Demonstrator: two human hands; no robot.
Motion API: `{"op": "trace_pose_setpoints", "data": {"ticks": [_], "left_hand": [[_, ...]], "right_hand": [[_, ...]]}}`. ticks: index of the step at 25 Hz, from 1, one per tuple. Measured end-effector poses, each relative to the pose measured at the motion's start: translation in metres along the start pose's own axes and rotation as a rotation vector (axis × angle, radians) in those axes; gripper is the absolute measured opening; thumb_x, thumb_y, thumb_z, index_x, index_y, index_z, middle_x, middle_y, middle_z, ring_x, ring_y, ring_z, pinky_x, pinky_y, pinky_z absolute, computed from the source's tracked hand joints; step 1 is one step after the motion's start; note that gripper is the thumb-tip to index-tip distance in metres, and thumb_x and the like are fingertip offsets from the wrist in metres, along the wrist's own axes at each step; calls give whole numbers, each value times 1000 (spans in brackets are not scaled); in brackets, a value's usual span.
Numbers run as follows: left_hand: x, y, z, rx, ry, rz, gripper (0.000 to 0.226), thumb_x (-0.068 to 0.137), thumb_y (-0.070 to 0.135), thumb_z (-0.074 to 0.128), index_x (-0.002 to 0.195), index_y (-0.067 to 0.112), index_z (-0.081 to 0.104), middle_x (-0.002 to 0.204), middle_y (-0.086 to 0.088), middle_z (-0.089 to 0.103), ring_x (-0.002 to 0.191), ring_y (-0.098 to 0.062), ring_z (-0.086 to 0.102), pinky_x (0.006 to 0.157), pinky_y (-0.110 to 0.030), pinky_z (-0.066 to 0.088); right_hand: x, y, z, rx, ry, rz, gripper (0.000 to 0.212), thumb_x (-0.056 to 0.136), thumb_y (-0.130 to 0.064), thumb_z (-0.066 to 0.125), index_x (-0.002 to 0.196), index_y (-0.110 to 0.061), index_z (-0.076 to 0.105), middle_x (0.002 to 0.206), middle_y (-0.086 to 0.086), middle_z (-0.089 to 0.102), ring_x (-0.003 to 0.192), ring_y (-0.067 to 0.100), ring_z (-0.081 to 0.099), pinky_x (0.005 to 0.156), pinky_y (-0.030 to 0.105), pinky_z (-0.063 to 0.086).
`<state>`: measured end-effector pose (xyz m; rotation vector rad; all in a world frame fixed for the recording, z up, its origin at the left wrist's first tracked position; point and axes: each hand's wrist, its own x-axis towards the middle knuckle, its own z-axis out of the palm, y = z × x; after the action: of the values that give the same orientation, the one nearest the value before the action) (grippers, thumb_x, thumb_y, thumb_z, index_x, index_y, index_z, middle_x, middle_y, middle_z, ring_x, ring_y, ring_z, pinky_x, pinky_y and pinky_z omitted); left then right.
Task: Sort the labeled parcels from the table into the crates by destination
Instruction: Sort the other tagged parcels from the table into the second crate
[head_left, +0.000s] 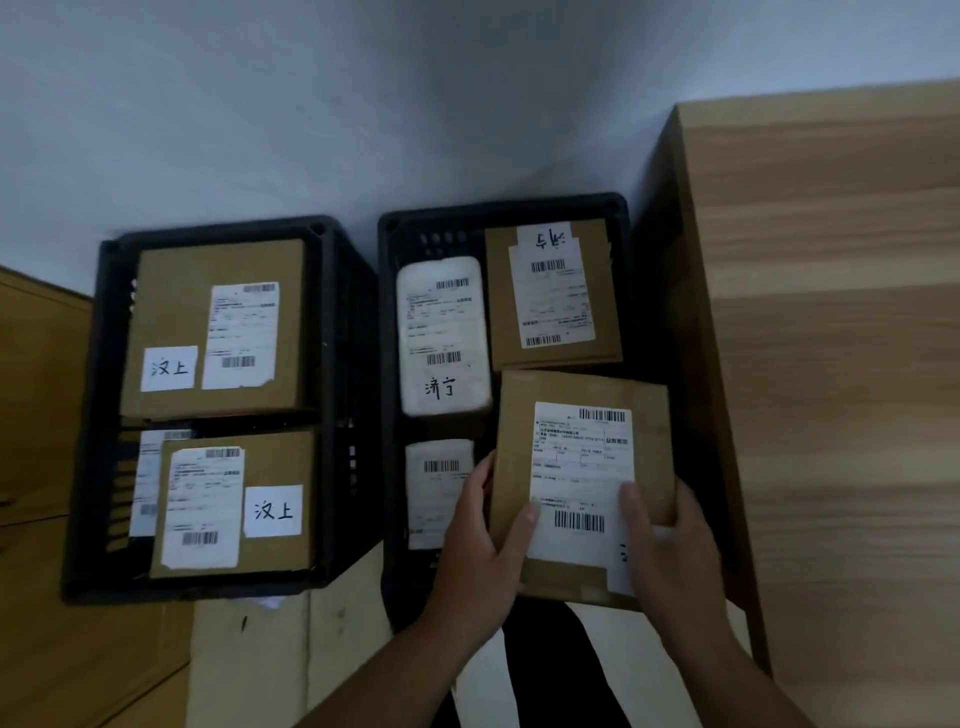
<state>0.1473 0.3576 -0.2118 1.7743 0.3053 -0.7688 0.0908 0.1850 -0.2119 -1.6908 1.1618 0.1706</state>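
Currently the step in hand is the drop-off. A cardboard parcel (582, 457) is held over the lower right part of the right crate (498, 208), just left of the wooden surface (831, 364) that fills the right of the frame. The left hand (475, 551) grips the parcel's left edge, thumb lying on the shipping label and fingers (480, 470) curled behind. The right hand (672, 566) clamps the lower right corner, its thumb also on the label. That hand covers most of the handwritten destination tag, so the tag cannot be read.

The right crate holds a white parcel (441, 338) and a brown box (553, 296), both marked 济宁, plus a second white parcel (436, 488) partly hidden behind the left hand. The left crate (218, 226), at centre left, holds two boxes marked 汶上 (218, 327) (234, 504).

Judging by where the parcel hangs, it seems bound for the right crate. The next move calls for lowering it flat into the open space below the brown box and beside the lower white parcel. Both hands then need to loosen without catching the fingers against the crate wall. No parcels show on the visible part of the surface, so the sorting looks well along.
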Motion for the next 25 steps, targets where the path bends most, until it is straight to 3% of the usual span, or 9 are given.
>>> {"op": "trace_pose_setpoints", "data": {"ticks": [3, 5, 9, 12, 14, 19, 25], "left_hand": [[13, -3, 7, -15, 61, 21, 52, 92, 46, 67, 135, 56, 39, 127, 25, 60, 111, 9, 60, 81, -11, 53], [18, -6, 10, -30, 82, 31, 58, 91, 47, 67, 141, 48, 38, 131, 24, 59, 115, 6, 60, 87, -18, 55], [28, -17, 13, 44, 74, -12, 61, 92, 43, 65, 145, 40, 34, 135, 20, 55, 120, 6, 56, 96, -22, 53], [39, -28, 13, 195, 19, -34, 65, 96, 37, 63, 150, 37, 28, 140, 18, 50, 126, 5, 49, 105, -25, 47], [44, -34, 13, 251, -5, -42, 68, 97, 31, 63, 153, 34, 24, 144, 15, 48, 132, 0, 45, 112, -33, 43], [54, -41, 15, 396, -6, 12, 70, 98, 19, 60, 156, 28, 22, 146, 10, 44, 132, 0, 40, 116, -32, 36], [45, -42, 28, 458, -10, 6, 81, 102, 29, 53, 160, 24, -3, 165, 8, 12, 150, -6, 12, 125, -31, 17]], "right_hand": [[15, -4, 3, -28, 0, -41, 55, 88, -65, 55, 138, -42, 47, 105, -24, 63, 81, -15, 65, 46, 5, 45], [23, -10, 5, -47, -4, -64, 56, 91, -63, 56, 142, -44, 43, 106, -26, 60, 83, -8, 66, 51, 8, 49], [40, -5, 17, -102, -22, -46, 57, 92, -61, 55, 144, -45, 39, 121, -15, 62, 104, 9, 66, 79, 42, 62], [50, 14, 32, -131, -41, 46, 56, 94, -61, 52, 145, -47, 34, 128, -8, 60, 110, 18, 64, 88, 53, 59], [55, 24, 38, -151, -55, 95, 54, 94, -60, 51, 144, -49, 33, 126, -9, 60, 108, 19, 64, 89, 55, 57], [69, 40, 45, -204, -75, 102, 47, 93, -60, 53, 136, -50, 38, 122, -11, 62, 105, 19, 65, 85, 54, 59], [72, 43, 47, -245, -109, 102, 60, 97, -45, 58, 149, -45, 27, 138, -4, 57, 118, 24, 61, 91, 56, 57]]}}
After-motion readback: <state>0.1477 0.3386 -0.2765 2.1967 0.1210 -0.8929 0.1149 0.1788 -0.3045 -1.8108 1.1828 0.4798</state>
